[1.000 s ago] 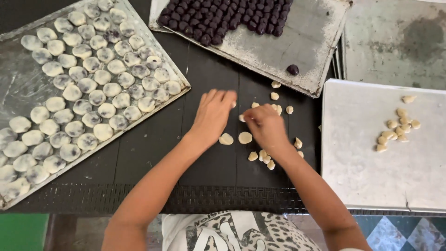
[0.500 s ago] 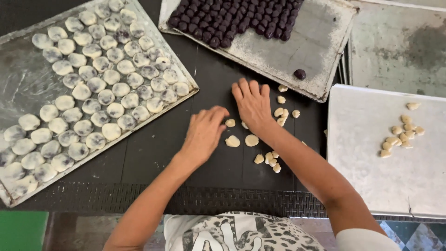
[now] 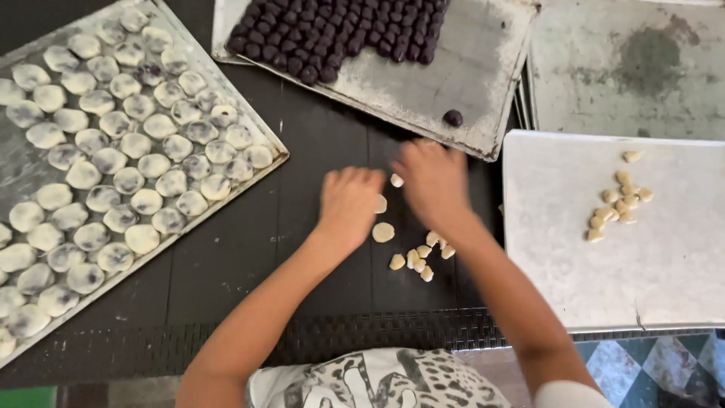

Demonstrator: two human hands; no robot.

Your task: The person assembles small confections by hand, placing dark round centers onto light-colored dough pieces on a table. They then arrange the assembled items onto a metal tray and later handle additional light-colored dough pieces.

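Note:
My left hand [image 3: 349, 200] lies palm down on the dark table, fingers curled. A pale dough piece [image 3: 380, 204] peeks out at its right edge, and I cannot see if it is gripped. My right hand [image 3: 434, 181] is blurred, palm down with fingers stretched toward the far tray, and nothing shows in it. A small dough lump [image 3: 396, 180] lies between the hands. Just below them are a flattened dough disc [image 3: 383, 232] and a cluster of small dough lumps [image 3: 420, 261].
A metal tray [image 3: 23, 159] at left is packed with several pale filled dough rounds. The far tray [image 3: 445, 72] carries rows of dark purple balls and one stray ball [image 3: 452, 117]. A white board [image 3: 664, 264] at right bears several dough lumps [image 3: 615, 204].
My left hand moved up and right toward the dough pieces and curled its fingers. My right hand stayed near the far tray's edge, shifting slightly; the view moved left.

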